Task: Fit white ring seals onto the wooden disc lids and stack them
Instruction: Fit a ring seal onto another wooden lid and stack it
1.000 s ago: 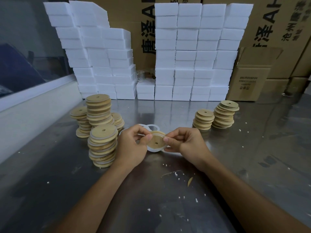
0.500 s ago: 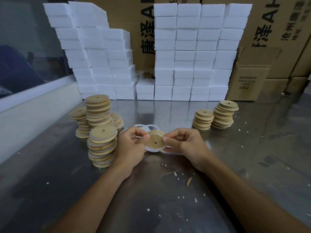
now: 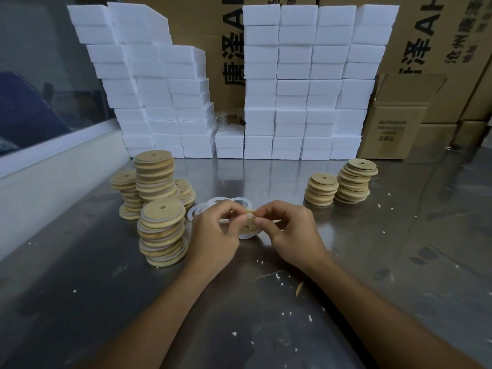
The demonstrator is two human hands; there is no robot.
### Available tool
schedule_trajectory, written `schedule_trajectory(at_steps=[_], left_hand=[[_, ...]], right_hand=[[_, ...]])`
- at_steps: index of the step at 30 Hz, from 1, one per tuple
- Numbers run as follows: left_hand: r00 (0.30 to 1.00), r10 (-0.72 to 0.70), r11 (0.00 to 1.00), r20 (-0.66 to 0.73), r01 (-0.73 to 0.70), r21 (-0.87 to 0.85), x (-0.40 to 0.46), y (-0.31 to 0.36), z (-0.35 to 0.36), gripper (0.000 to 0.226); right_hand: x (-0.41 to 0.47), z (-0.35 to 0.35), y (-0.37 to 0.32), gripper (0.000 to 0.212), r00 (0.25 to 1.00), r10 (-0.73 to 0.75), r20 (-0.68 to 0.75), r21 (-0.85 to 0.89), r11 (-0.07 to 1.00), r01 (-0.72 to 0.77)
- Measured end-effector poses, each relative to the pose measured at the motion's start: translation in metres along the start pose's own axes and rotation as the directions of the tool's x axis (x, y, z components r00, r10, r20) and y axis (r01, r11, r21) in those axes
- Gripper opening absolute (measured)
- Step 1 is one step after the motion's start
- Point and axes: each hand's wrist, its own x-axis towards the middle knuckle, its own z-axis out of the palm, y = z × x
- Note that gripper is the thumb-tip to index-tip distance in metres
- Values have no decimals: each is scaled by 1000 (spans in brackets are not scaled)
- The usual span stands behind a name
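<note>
So mid-frame, my left hand [image 3: 215, 230] and right hand [image 3: 290, 230] both pinch the round wooden disc lid [image 3: 247, 227], working its white ring seal [image 3: 246, 235] on. Next I'd say: seat it fully, then onto the sealed stack [image 3: 162, 233] lower left.

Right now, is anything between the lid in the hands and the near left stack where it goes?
Nothing visible. The lid sits between left hand and right hand; only bare table separates it from the near stack.
</note>
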Motion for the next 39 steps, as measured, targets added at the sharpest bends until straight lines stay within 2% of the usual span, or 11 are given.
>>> schedule_trajectory(at_steps=[2, 6, 13, 16, 20, 27, 33, 34, 36, 39], left_hand=[[999, -41, 999, -16, 41, -5, 1, 0, 0, 22], [994, -105, 994, -43, 104, -25, 1, 1, 0, 37], [983, -176, 979, -47, 170, -116, 3, 1, 0, 37], [971, -235, 959, -35, 226, -170, 3, -1, -1, 34], [938, -345, 903, -4, 331, -273, 4, -6, -1, 29], [913, -407, 852, 28, 391, -348, 3, 0, -2, 37], [881, -470, 794, 63, 452, -407, 2, 3, -3, 34], [881, -469, 799, 55, 450, -399, 2, 3, -3, 34], [921, -389, 879, 13, 375, -295, 2, 1, -2, 29], [992, -124, 992, -25, 124, -28, 1, 1, -2, 28]], right_hand=[[0, 2, 0, 2, 1000, 11, -8, 3, 1000, -11], [1, 3, 1, 8, 995, 95, -37, 32, 995, -94], [5, -1, -1, 15, 986, 166, -4, 184, 969, -162], [5, -3, 2, 7, 985, 169, 25, 224, 960, -170], [3, -2, 4, 9, 978, 206, 32, 242, 948, -208], [6, -6, 3, 7, 968, 243, 59, 252, 935, -250], [4, -4, 6, 8, 970, 237, 56, 276, 930, -243], [3, -3, 6, 9, 969, 238, 61, 267, 932, -246], [2, -2, 6, 7, 973, 225, 58, 240, 943, -232], [2, 0, 5, 12, 989, 146, 17, 140, 979, -147]])
